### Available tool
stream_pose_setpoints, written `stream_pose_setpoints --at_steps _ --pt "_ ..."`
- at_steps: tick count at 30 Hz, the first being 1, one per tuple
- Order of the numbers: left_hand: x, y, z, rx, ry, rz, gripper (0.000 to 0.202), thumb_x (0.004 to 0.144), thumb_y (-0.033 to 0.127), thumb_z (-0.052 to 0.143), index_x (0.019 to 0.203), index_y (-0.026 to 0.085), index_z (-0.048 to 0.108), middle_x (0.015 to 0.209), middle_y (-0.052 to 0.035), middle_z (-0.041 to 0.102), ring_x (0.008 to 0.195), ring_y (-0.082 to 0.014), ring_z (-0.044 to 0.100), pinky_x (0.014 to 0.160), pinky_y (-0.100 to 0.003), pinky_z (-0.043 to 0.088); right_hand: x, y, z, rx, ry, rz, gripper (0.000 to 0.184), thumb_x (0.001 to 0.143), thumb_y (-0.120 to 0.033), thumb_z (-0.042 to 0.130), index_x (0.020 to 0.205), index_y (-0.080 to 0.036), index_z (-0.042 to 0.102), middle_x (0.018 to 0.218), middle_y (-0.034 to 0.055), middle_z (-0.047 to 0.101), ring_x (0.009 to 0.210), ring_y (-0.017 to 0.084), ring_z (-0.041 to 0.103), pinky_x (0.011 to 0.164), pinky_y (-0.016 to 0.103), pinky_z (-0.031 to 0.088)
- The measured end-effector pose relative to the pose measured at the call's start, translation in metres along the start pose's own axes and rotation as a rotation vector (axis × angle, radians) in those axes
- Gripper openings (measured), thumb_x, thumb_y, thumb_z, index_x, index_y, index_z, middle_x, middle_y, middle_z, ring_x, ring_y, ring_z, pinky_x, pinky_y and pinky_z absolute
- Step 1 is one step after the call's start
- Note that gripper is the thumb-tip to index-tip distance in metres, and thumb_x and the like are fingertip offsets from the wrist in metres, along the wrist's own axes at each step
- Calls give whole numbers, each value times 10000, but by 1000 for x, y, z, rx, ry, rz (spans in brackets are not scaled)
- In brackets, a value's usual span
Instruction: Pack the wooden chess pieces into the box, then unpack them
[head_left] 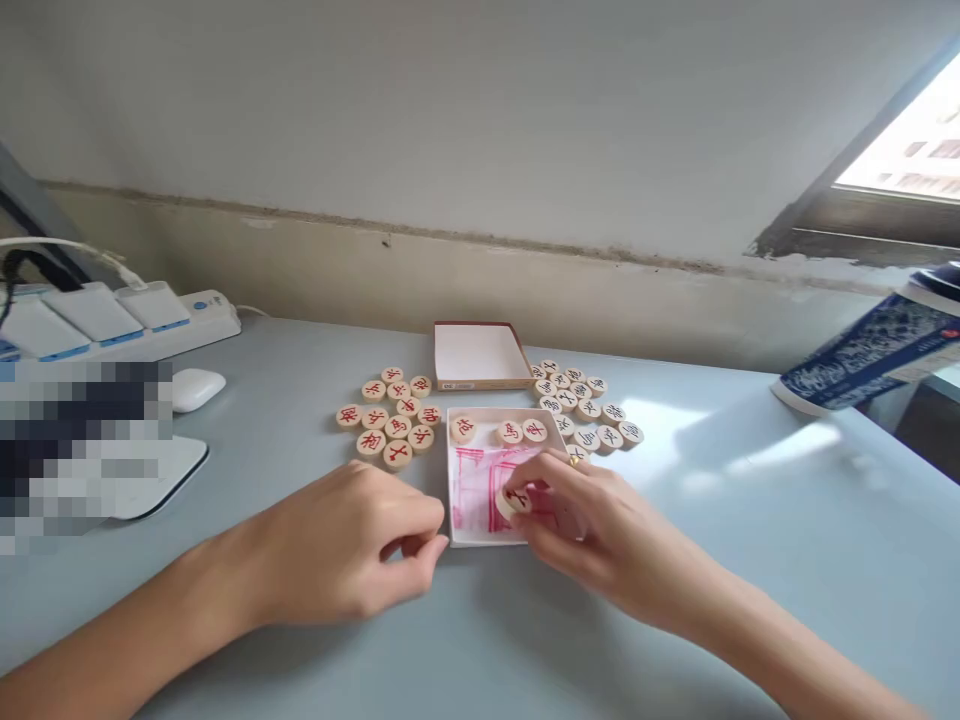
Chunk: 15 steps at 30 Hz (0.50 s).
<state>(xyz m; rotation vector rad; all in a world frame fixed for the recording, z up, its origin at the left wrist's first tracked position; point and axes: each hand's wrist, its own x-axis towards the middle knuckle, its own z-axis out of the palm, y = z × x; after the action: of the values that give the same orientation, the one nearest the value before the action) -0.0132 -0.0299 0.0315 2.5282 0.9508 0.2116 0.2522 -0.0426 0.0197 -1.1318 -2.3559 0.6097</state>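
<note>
A shallow white box (452, 470) lined with a red-printed sheet lies on the grey table, with three round wooden chess pieces (510, 432) along its far side. My right hand (592, 525) is over the box, fingers closed on a red-marked chess piece (513, 501). My left hand (352, 545) rests at the box's near left corner, fingers curled and pinched against its edge. A group of red-marked pieces (394, 415) lies left of the box. Dark-marked pieces (581, 405) lie to its right.
The box lid (480, 357) lies open side up behind the box. At far left are a white power strip (120, 320), a white mouse (196, 388) and a blurred patch. A blue-patterned package (870, 355) stands at the right, under a window.
</note>
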Motion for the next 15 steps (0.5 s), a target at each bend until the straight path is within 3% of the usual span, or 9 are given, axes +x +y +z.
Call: stream_pose_setpoints --at_steps 2,4,8,12,15 --pt "1 1 4 -27 95 67 287 904 143 438 648 190 319 556 55 372 513 -96 326 541 -270 257 0 3 3 21 72 -32 58 979 -164 528 957 -202 567 844 0 615 643 124 525 598 261 439" --pt "5 4 3 -85 155 48 303 917 164 443 633 189 341 551 54 374 514 -91 335 536 -260 272 -1 7 6 24 113 -52 61 988 -177 522 1002 -196 579 915 24 628 739 144 567 655 278 467" --pt "27 26 -26 -298 192 -72 333 907 278 531 602 190 430 542 50 398 511 -89 351 498 -231 294 -4 11 9 61 151 -75 53 973 -173 540 1009 -199 570 974 41 636 821 165 602 709 301 497" --pt "67 52 -71 -546 -216 -95 286 886 357 601 643 207 597 567 39 488 521 -93 418 456 -206 294 -6 9 7 113 134 -61 86 943 -159 538 1001 -209 577 984 50 657 839 187 628 719 317 523" --pt "86 55 -88 -642 -434 -51 245 865 321 614 650 207 650 581 15 559 509 -107 467 417 -205 305 -7 6 4 142 91 -39 141 925 -134 556 1039 -214 571 985 48 682 840 187 643 719 307 535"
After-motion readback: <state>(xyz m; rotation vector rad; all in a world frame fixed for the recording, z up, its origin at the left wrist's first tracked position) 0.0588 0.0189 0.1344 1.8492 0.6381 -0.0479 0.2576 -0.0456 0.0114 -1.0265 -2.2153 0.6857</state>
